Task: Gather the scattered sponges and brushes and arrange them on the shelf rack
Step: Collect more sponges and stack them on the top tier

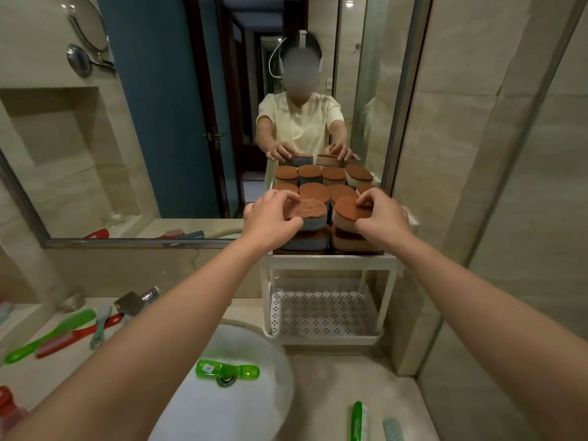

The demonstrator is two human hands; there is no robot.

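Nearest the camera, brushes still lie loose: a green brush and a pale teal brush sit on the counter at its front edge, to the right of the basin, and a bright green one rests inside the basin over the drain. Toward the counter's left edge, a long green brush, a red brush and a small teal brush lie bunched together. Further back, at the counter's rear right corner, the white shelf rack has a bare lower tier. Its top tier is crowded with stacked brown-topped sponges. The left hand has its fingers curled around a grey-bodied sponge on the front left stack; the right hand grips a pink-bodied sponge on the front right stack. I judge the sponges nearly finished and the brushes wholly left to do.
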